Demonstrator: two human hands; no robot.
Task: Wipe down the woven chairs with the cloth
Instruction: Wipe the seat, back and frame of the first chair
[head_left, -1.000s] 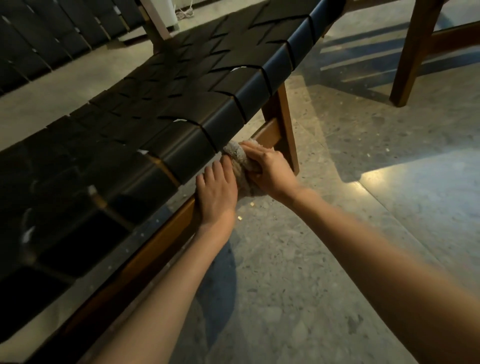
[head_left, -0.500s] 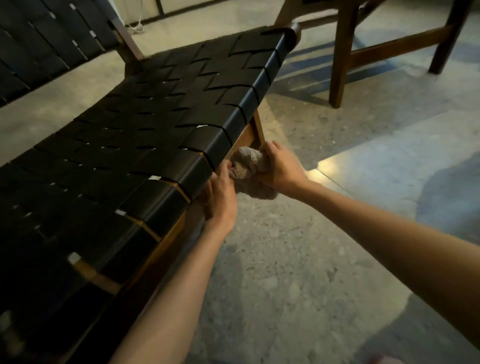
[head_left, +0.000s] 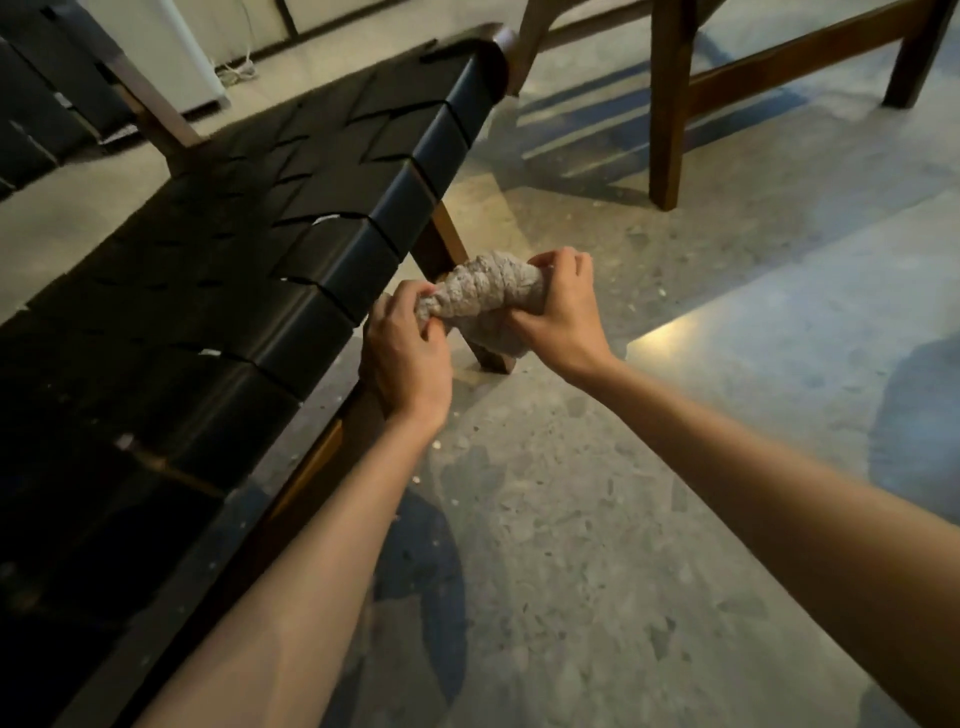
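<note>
You are holding the cloth (head_left: 485, 291) bunched in both hands
Your left hand (head_left: 408, 353) is pinching one twisted end of the grey cloth and your right hand (head_left: 558, 312) is curling round the other, just right of the black woven chair (head_left: 249, 270) seat edge and in front of its wooden leg (head_left: 451, 248); farther off, another chair frame (head_left: 670, 104) is standing on the speckled floor (head_left: 571, 519)

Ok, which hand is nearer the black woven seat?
Left. The left hand is right beside the edge of the woven seat, gripping one end of the twisted cloth; the right hand grips the other end, farther out over the floor.
</note>
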